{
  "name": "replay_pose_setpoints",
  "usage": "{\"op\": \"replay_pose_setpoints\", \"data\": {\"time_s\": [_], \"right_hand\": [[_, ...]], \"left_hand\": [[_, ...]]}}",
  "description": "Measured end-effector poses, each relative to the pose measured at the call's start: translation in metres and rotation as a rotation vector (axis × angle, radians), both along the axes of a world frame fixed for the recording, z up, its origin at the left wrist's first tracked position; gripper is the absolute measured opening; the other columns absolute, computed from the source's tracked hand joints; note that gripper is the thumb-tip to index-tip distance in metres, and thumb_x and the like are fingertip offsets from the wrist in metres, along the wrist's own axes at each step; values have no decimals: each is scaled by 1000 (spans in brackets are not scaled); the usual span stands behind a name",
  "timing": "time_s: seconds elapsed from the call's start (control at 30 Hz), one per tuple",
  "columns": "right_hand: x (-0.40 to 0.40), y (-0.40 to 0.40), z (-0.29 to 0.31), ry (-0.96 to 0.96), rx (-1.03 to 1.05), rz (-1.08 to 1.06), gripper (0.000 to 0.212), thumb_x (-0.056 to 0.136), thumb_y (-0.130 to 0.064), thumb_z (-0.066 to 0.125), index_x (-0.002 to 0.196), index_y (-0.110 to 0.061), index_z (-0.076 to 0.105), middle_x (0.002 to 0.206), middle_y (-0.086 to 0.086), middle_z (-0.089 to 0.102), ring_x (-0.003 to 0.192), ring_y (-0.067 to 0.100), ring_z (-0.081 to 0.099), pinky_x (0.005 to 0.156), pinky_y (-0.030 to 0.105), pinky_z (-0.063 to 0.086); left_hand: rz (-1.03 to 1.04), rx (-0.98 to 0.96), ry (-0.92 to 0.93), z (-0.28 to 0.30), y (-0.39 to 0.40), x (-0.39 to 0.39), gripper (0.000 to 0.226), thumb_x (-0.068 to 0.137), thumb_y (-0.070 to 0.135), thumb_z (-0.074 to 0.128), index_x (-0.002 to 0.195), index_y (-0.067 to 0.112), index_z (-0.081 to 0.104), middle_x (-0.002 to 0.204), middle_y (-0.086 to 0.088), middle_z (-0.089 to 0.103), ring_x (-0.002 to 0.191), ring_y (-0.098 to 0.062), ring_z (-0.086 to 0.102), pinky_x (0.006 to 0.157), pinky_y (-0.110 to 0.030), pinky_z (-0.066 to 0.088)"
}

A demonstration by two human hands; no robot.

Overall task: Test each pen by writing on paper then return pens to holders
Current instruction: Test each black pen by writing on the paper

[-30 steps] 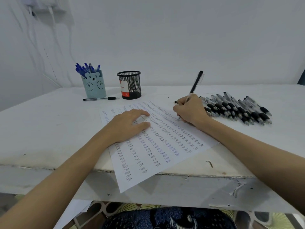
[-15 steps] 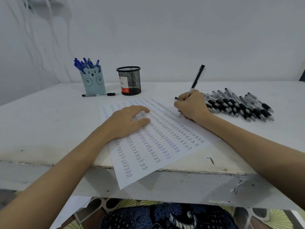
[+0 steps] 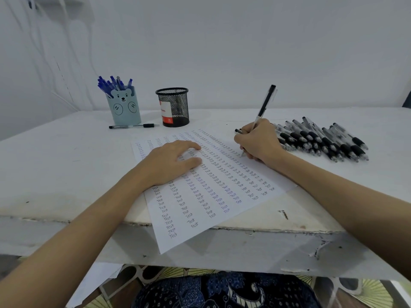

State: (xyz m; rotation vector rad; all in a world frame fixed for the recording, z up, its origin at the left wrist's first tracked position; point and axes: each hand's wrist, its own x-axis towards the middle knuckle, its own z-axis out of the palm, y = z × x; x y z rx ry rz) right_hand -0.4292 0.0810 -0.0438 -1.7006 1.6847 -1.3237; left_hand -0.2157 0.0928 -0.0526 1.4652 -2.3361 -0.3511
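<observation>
The paper [image 3: 206, 192] is a thin white sheet covered in columns of small handwritten "Test" entries, some black, some blue. It lies skewed on the table [image 3: 55, 165], and its near corner overhangs the chipped front edge. The table surface is matt white, scuffed and flaking along that edge.

The left hand [image 3: 171, 162] lies palm down on the sheet, fingers nearly straight and slightly spread, thumb extended. It holds nothing and presses the paper flat. Its forearm runs back toward the lower left.

The right hand [image 3: 259, 143] has its fingers curled round the pen [image 3: 264, 105], a slim barrel with a clear lower section and a black cap end. The pen tilts up and away from the hand; its tip meets the paper at the sheet's right margin, just under the fingers. A short dark tip, apparently a second pen, protrudes from the far side of this hand.

Just right of the right hand lies a pile [image 3: 322, 138] of clear-barrelled pens with black rubber grips, packed side by side.

Beyond the left hand stand two holders: a pale blue cup [image 3: 124, 110] with a bear face, upright and filled with blue-capped pens, and a round black mesh cup [image 3: 174, 107] bearing a red and white label. A single black pen [image 3: 133, 126] lies flat in front of the blue cup.
</observation>
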Motion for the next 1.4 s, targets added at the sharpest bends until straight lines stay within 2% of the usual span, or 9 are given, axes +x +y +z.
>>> {"op": "replay_pose_setpoints", "data": {"time_s": [0.4, 0.5, 0.63, 0.8, 0.9, 1.03, 1.23, 1.33, 1.4], "right_hand": [[1, -1, 1, -8, -8, -39, 27, 72, 5, 46, 51, -9, 38, 59, 13, 41, 22, 6, 31, 31, 12, 21], [-1, -1, 2, -155, 4, -70, 33, 76, 0, 54, 49, -9, 38, 47, 10, 45, 24, 8, 29, 33, 11, 22], [-6, 3, 11, -377, 119, -42, 33, 83, -22, 59, 57, -9, 43, 39, 1, 41, 28, 11, 28, 40, 16, 22], [-13, 4, 14, -319, 68, -31, 27, 98, -36, 43, 87, -11, 38, 54, 5, 36, 26, 7, 27, 34, 13, 20], [-15, 3, 15, -342, 51, -12, 27, 102, -30, 30, 93, -8, 41, 40, 1, 37, 26, 9, 26, 34, 12, 17], [-14, 3, 13, -311, 51, -7, 24, 98, -23, 37, 87, -5, 48, 28, -5, 37, 24, 10, 27, 36, 17, 18], [-16, 6, 16, -358, 87, 41, 27, 100, -23, 41, 82, -7, 53, 36, 1, 44, 27, 12, 33, 33, 14, 23], [-18, 7, 20, -497, 181, 127, 28, 100, -21, 43, 82, -8, 61, 55, 4, 48, 40, 16, 43, 41, 21, 38], [-22, 6, 23, -627, 222, 184, 28, 100, -24, 44, 89, -10, 65, 54, 0, 42, 38, 11, 38, 39, 18, 33]], "left_hand": [[-6, -2, 5, 1, 1, -1, 39, 93, 48, 46, 131, 38, 44, 144, 14, 39, 127, -9, 37, 101, -28, 26], [-6, -2, 3, 1, 1, -1, 39, 93, 48, 46, 131, 38, 44, 144, 14, 39, 128, -9, 37, 101, -28, 26], [-4, -1, 7, 1, 1, -1, 39, 92, 48, 46, 130, 39, 45, 143, 14, 40, 127, -8, 37, 100, -28, 26], [-3, 6, 8, 1, 2, -1, 39, 92, 48, 46, 130, 39, 45, 143, 14, 40, 127, -8, 37, 99, -27, 25], [0, 11, 5, 2, 3, 0, 39, 92, 48, 46, 131, 39, 44, 144, 14, 39, 128, -9, 37, 100, -28, 25], [2, 11, 9, 2, 3, -1, 39, 92, 48, 46, 130, 39, 45, 143, 14, 39, 128, -9, 37, 101, -28, 26], [0, 3, 8, 2, 4, -1, 39, 92, 47, 46, 130, 39, 44, 144, 14, 39, 128, -9, 37, 101, -28, 26], [-1, 1, 3, 2, 3, -1, 39, 93, 47, 46, 131, 39, 44, 144, 14, 38, 130, -9, 36, 105, -30, 25], [-1, 2, 1, 2, 3, -1, 39, 92, 47, 46, 131, 39, 44, 145, 14, 38, 130, -9, 36, 106, -30, 25]]}}
